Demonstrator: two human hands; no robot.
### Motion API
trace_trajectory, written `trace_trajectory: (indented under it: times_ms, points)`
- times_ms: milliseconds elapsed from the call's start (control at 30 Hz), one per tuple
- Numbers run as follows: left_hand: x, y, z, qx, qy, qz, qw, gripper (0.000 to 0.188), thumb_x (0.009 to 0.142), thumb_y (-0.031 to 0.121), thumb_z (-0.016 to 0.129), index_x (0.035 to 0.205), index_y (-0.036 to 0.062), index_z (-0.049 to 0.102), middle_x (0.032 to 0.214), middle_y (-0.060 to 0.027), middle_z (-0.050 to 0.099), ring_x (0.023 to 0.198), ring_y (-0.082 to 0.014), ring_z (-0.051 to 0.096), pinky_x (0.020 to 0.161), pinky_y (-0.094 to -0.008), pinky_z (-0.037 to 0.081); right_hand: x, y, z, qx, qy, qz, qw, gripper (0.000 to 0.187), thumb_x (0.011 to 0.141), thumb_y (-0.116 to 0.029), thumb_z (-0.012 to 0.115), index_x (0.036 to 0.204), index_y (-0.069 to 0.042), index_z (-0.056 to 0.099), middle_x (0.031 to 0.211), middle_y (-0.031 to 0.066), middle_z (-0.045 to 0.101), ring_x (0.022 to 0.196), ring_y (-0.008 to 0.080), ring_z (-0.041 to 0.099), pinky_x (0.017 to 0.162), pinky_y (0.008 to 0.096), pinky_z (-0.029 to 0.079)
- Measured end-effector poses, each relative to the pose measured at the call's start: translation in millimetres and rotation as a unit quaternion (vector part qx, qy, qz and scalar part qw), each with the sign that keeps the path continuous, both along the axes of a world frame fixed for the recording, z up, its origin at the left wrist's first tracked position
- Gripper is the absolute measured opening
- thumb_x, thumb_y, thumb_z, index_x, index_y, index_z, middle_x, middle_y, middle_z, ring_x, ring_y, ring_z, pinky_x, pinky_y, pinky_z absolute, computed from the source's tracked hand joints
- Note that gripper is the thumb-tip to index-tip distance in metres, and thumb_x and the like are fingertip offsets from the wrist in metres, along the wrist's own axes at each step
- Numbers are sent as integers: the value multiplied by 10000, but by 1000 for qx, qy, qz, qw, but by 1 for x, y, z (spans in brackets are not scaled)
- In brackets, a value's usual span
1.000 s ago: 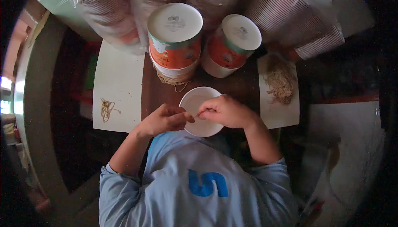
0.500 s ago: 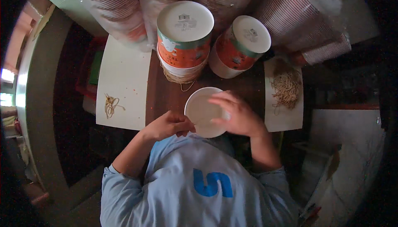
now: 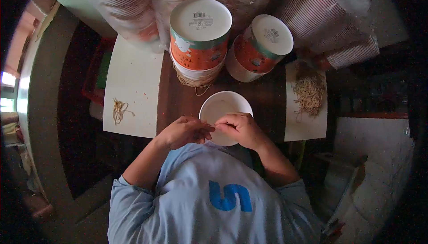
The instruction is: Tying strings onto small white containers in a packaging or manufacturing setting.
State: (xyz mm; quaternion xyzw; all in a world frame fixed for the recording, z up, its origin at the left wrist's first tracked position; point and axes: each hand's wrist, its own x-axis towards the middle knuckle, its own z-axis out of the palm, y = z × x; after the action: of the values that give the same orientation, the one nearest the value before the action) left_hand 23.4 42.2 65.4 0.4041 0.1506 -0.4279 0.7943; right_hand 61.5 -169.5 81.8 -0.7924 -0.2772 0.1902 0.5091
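Observation:
A white paper tub (image 3: pixel 229 99) stands mouth up at the table's near edge, close against my shirt. Both my hands meet over its near part. My left hand (image 3: pixel 187 131) is closed at the tub's left side, its fingertips pinching what looks like a thin pale strand. Fingertip to fingertip with it, my right hand (image 3: pixel 241 129) pinches at the same spot. The strand is too fine to follow. Beyond the tub, an orange and green paper bucket (image 3: pixel 200 50) rests upside down on a white one, with beige cord (image 3: pixel 194 80) looped around the lower part.
A second upturned orange bucket (image 3: pixel 254 54) stands right of the first. Plastic-wrapped stacks of paper cups (image 3: pixel 125 12) line the back. On the left white board (image 3: pixel 133 83) lies a small bundle of cord (image 3: pixel 119 111); a cord pile (image 3: pixel 308 96) lies on the right board.
My right hand, spread and blurred over the tub's right side before, has come left and closed to a pinch against my left fingertips. My left hand stays nearly in place.

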Motion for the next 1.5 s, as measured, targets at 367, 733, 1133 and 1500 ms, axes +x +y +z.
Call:
trace_trajectory:
  times_ms: [367,733,1133,1500]
  points:
    - [-8,-8,2,151,-169,-37,973,222,889,202,536,904,3,632,761,-34,617,681,-83,552,636,-222,458,-4,-1,4,-38,-11,43,998,161,758,-51,628,915,-17,612,842,94,606,756,183,596,666,288,474]
    - [-20,-18,4,281,-285,-16,916,200,876,159,548,867,-24,630,744,-38,612,686,-88,528,614,-243,444,-23,9,-27,119,257,-4,959,280,801,-46,608,1063,-6,520,949,86,613,840,107,589,729,243,482]
    - [-19,-15,-20,257,-245,35,934,212,884,132,531,925,-58,615,817,-88,641,760,-124,597,703,-271,501,-10,15,-39,3,-88,-22,996,91,746,-29,616,827,-23,576,764,105,583,695,256,598,609,322,477]
    - [-9,-3,-58,357,-270,120,886,154,837,100,583,885,-40,621,780,-84,633,720,-99,549,633,-248,453,4,19,-66,-61,-87,-99,989,64,743,-72,595,762,-32,549,775,125,570,723,312,575,621,406,458]
